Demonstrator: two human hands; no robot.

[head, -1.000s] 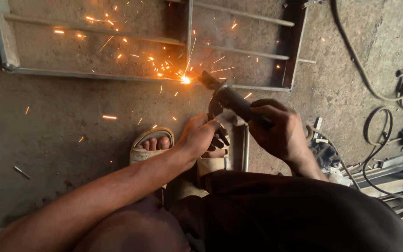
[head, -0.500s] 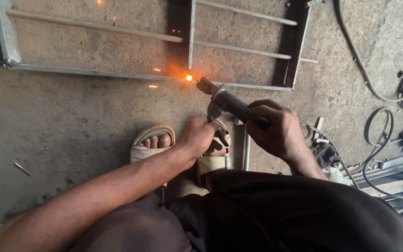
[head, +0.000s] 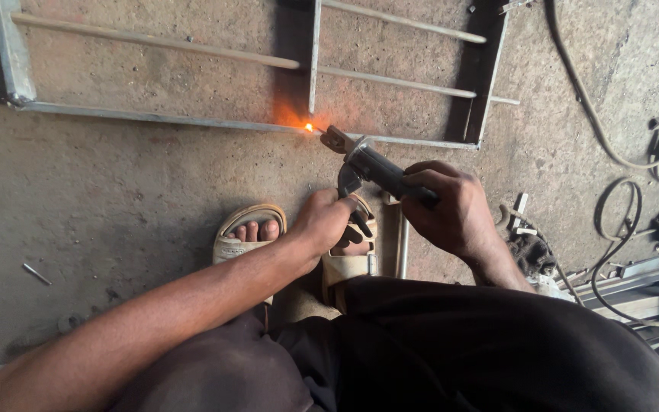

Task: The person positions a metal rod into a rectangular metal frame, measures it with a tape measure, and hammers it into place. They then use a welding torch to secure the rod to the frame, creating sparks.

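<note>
An angle grinder (head: 368,164) with a dark body is held in both hands above the concrete floor. My right hand (head: 451,207) grips its body from the right. My left hand (head: 328,221) grips its side handle below the guard. The grinder's disc end points at a glowing orange spot (head: 308,127) on the lower bar of a grey metal frame (head: 162,120) lying flat on the floor. The frame has thin round bars (head: 154,43) across it and one upright bar (head: 315,53) meeting the glowing spot.
My feet in pale sandals (head: 249,233) rest on the floor just below the frame, with a short metal bar (head: 403,244) beside the right one. Black cables (head: 612,137) and metal parts (head: 650,286) lie at the right. A small metal scrap (head: 37,274) lies at the left.
The shower of sparks has stopped; only a small orange glow stays on the frame. The grinder and both hands have barely moved.
</note>
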